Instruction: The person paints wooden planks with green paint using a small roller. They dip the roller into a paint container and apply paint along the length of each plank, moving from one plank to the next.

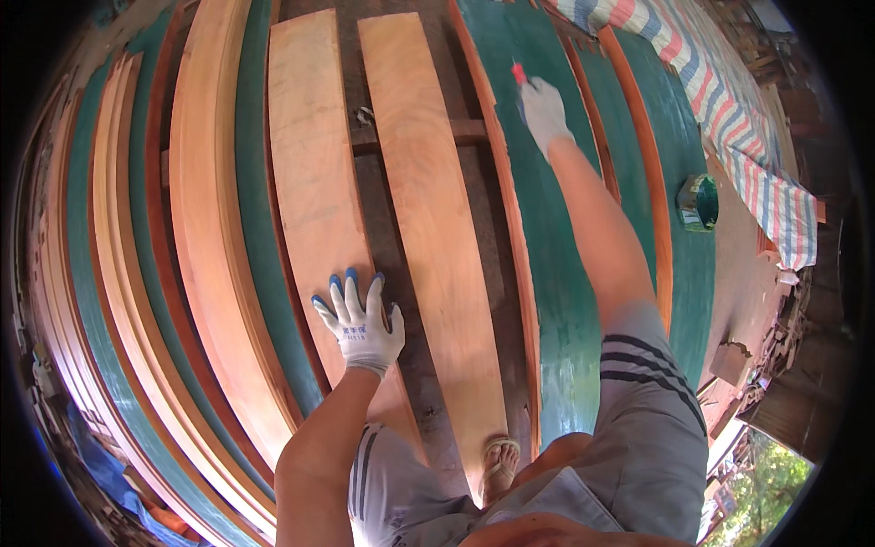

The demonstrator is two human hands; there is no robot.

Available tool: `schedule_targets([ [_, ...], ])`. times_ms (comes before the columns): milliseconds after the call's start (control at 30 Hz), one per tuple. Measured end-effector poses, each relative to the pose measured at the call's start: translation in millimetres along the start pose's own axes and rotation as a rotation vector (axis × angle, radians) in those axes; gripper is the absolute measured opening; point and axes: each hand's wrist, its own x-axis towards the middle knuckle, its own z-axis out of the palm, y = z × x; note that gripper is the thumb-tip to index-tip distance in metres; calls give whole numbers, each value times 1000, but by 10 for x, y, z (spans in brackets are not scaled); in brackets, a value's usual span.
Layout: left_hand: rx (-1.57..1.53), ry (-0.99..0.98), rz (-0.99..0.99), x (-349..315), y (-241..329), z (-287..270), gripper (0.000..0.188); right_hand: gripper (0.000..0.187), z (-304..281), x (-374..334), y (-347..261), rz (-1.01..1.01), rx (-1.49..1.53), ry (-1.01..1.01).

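Observation:
My left hand (365,333), in a white glove with blue fingertips, lies flat with fingers spread on a bare wooden plank (314,173). My right hand (544,111), gloved in white too, reaches far forward over a wide green-painted board (561,264). It is closed round a red-handled brush (519,73); the red part sticks out past the fingers, and the bristles cannot be made out. Another bare plank (433,155) runs between the two hands. A can (697,202) with green paint on it stands on a green board to the right.
More planks, bare (205,182) and green (255,173), lie lengthwise at the left. Crossbars (469,130) show below the gaps. A striped sheet (720,100) covers the far right. My sandaled foot (499,467) is by the plank's near end. Wood scraps (732,363) lie at the right.

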Motion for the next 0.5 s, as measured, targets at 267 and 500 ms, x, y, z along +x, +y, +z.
schedule_targets([
  [267, -42, 40, 14, 5, -3, 34, 61, 48, 672, 1646, 158, -191, -402, -55],
  [500, -18, 46, -19, -60, -74, -12, 61, 41, 481, 393, -206, -61, -281, -34],
])
